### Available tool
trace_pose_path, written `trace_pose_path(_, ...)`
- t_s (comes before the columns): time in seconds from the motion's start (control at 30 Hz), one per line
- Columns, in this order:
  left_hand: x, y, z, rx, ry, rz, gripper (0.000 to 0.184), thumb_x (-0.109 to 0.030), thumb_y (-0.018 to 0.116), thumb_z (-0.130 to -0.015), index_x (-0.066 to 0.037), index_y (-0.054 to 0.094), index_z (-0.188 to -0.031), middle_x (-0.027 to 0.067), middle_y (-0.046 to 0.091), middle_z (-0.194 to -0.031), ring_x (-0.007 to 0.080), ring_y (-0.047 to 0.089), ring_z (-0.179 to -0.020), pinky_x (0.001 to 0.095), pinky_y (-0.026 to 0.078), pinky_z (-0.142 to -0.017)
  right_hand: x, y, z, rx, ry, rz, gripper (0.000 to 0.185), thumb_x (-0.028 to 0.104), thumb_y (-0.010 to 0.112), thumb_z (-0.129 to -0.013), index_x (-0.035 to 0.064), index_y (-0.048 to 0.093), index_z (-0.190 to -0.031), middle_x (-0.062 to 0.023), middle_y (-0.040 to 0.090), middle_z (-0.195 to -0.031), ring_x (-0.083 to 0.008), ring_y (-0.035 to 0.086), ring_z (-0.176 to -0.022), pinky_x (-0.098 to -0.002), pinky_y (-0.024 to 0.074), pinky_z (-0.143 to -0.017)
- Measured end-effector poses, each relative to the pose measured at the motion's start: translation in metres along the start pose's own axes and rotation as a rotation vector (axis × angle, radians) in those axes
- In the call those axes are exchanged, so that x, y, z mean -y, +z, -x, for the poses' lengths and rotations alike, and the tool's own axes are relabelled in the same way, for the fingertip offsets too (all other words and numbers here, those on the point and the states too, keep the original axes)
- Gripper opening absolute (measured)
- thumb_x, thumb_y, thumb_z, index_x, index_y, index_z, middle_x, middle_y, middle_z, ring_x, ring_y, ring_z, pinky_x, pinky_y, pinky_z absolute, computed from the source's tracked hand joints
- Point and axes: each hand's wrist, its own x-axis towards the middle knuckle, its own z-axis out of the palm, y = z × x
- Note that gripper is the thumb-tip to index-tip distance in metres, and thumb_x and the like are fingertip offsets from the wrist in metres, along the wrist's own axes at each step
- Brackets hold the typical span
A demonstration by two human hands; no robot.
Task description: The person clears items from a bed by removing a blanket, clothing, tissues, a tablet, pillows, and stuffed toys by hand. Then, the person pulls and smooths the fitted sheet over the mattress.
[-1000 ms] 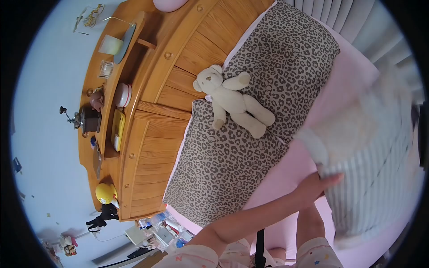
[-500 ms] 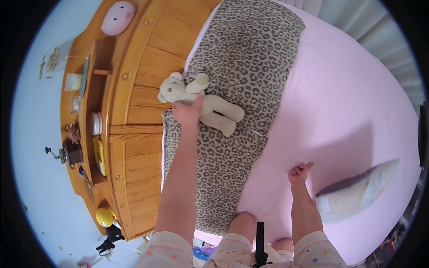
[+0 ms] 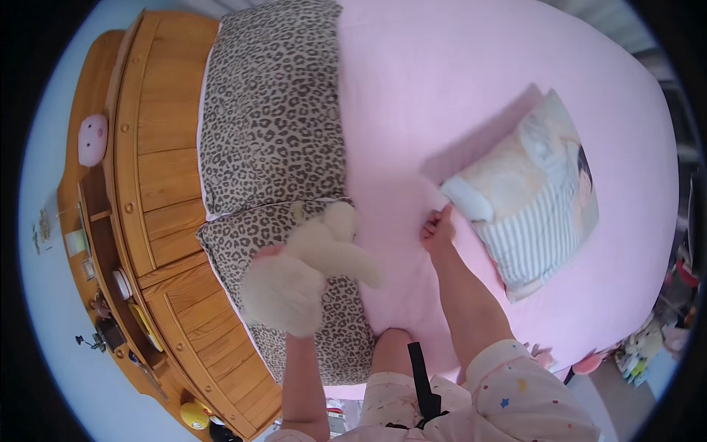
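A cream teddy bear, blurred by motion, is in my left hand above the leopard-print pillows. Most of that hand is hidden behind the bear; only a little of it shows at the bear's edge. My right hand has its fingers curled together, low over the pink sheet, close to the left corner of a printed cushion. Whether the fingers grip that corner I cannot tell. The cushion carries a picture with blue-and-white stripes and rests tilted, casting a shadow.
Two leopard-print pillows lie along the wooden headboard. Its shelf holds a pink round face-shaped item, a yellow toy and other small things. A pink sheet covers the bed. Plush toys sit beyond the bed's edge.
The view has turned toward the right. My left hand has drawn the bear nearer to me and turned it over. My right hand has come to the cushion's left corner.
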Motion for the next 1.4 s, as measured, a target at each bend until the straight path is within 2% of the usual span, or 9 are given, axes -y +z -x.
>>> trace_pose_path(0.1,0.051,-0.005,0.042,0.203,0.130,-0.339,0.071,-0.006,0.080,-0.066,-0.006,0.048,-0.129,0.0064,0.054,-0.121,0.0225,0.052,-0.114,0.0360,0.045,-0.100,0.003,-0.010,0.004,0.101,0.027,0.072,0.045,0.053,0.052,-0.094,0.0180,0.045,-0.067,0.0041,0.048,-0.060,-0.0063,0.029,-0.041,-0.0216,0.0218,-0.036)
trace_pose_path(0.23,0.108,0.004,0.092,0.564,0.331,-0.801,0.060,-0.002,0.076,-0.066,-0.005,0.053,-0.122,0.0049,0.061,-0.108,0.0226,0.059,-0.102,0.0352,0.046,-0.095,0.041,-0.076,0.035,0.550,0.127,0.365,0.038,0.045,0.053,-0.097,0.0090,0.062,-0.090,-0.0056,0.065,-0.084,-0.0116,0.050,-0.061,-0.0251,0.0412,-0.052)
trace_pose_path(0.3,0.118,0.026,0.107,0.389,-0.454,-0.566,0.054,-0.002,0.074,-0.072,-0.004,0.053,-0.122,0.0054,0.060,-0.115,0.0208,0.058,-0.108,0.0352,0.045,-0.098,0.073,-0.126,0.081,0.650,0.104,0.741,0.038,0.042,0.053,-0.097,0.0071,0.065,-0.104,-0.0048,0.066,-0.098,-0.0129,0.058,-0.080,-0.0269,0.0488,-0.068)
trace_pose_path(0.47,0.270,-0.019,0.116,0.293,-0.724,-0.441,0.054,-0.011,0.074,-0.080,-0.004,0.050,-0.128,0.0070,0.057,-0.123,0.0219,0.054,-0.116,0.0366,0.044,-0.101,0.159,-0.335,0.133,0.229,-0.058,0.828,0.035,0.034,0.052,-0.098,0.0043,0.062,-0.114,-0.0084,0.067,-0.105,-0.0182,0.066,-0.091,-0.0315,0.0548,-0.076)
trace_pose_path(0.6,0.340,0.001,0.157,0.105,-0.777,-0.204,0.064,-0.048,0.058,-0.091,-0.009,0.042,-0.139,0.0081,0.048,-0.138,0.0261,0.044,-0.127,0.0411,0.035,-0.109,0.237,-0.385,0.143,0.015,-0.245,0.416,0.032,0.039,0.053,-0.097,0.0084,0.060,-0.091,-0.0076,0.066,-0.087,-0.0157,0.064,-0.075,-0.0249,0.0503,-0.059)
trace_pose_path(0.67,0.353,0.013,0.165,0.049,-0.703,-0.145,0.071,-0.060,0.049,-0.092,-0.011,0.038,-0.142,0.0080,0.045,-0.141,0.0266,0.041,-0.131,0.0414,0.032,-0.111,0.269,-0.390,0.124,0.131,-0.131,-0.111,0.044,0.050,0.053,-0.096,0.0133,0.052,-0.071,-0.0034,0.058,-0.065,-0.0117,0.051,-0.052,-0.0233,0.0378,-0.042)
trace_pose_path(0.73,0.360,0.012,0.155,-0.053,-0.603,-0.351,0.079,-0.071,0.033,-0.092,-0.014,0.034,-0.146,0.0079,0.041,-0.145,0.0265,0.037,-0.134,0.0408,0.031,-0.112,0.270,-0.397,0.085,0.082,-0.134,-0.166,0.049,0.055,0.053,-0.094,0.0149,0.047,-0.066,-0.0018,0.051,-0.059,-0.0110,0.042,-0.045,-0.0239,0.0300,-0.039)
trace_pose_path(0.8,0.365,0.011,0.151,-0.061,-0.581,-0.400,0.081,-0.073,0.030,-0.092,-0.013,0.033,-0.147,0.0078,0.041,-0.145,0.0266,0.037,-0.134,0.0407,0.031,-0.112,0.267,-0.381,0.068,-0.119,-0.161,-0.186,0.057,0.062,0.053,-0.090,0.0177,0.038,-0.058,0.0001,0.040,-0.048,-0.0112,0.027,-0.035,-0.0262,0.0204,-0.034)
trace_pose_path(1.4,0.373,0.001,0.144,-0.079,-0.590,-0.422,0.080,-0.070,0.024,-0.094,-0.010,0.029,-0.148,0.0103,0.039,-0.146,0.0284,0.039,-0.133,0.0407,0.034,-0.111,0.266,-0.375,0.053,-0.214,-0.207,-0.035,0.057,0.062,0.048,-0.092,0.0183,0.035,-0.058,0.0002,0.035,-0.045,-0.0134,0.025,-0.032,-0.0272,0.0178,-0.031)
